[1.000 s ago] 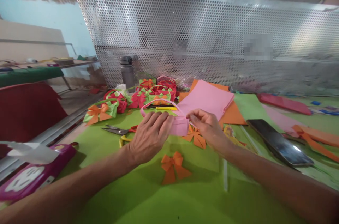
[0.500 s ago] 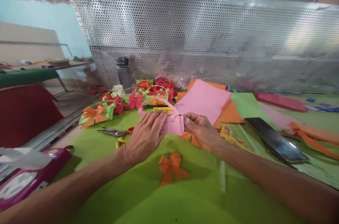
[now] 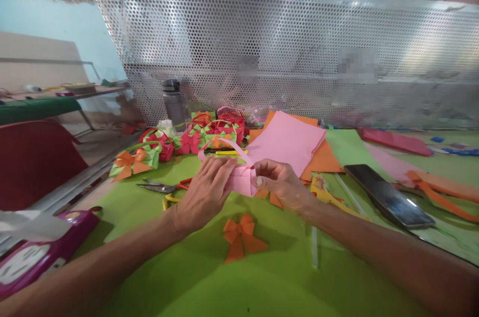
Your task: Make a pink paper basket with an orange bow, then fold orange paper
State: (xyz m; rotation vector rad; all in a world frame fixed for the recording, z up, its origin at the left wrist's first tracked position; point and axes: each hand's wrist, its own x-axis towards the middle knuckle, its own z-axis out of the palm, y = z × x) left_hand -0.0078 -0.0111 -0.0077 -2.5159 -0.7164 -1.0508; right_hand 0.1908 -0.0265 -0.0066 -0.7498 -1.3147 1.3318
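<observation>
A small pink paper basket [image 3: 241,179] with a looped handle sits between both my hands above the green table [image 3: 209,277]. My left hand [image 3: 204,192] covers its left side, fingers pressed on it. Its right side is pinched by my right hand [image 3: 280,184]. An orange paper bow [image 3: 241,237] lies on the table just in front of my hands. Another orange bow [image 3: 271,198] is partly hidden under my right hand.
Several finished red, green and orange paper baskets [image 3: 194,137] stand at the back left, near a grey bottle [image 3: 172,102]. Scissors [image 3: 159,187] lie left. Pink and orange sheets [image 3: 292,145], a black phone [image 3: 389,196], a purple case [image 3: 41,252] and a perforated metal screen [image 3: 284,52] surround the area.
Both hands have shifted slightly left and closed in on the pink basket, which has turned a little; my right hand now pinches its right side lower down.
</observation>
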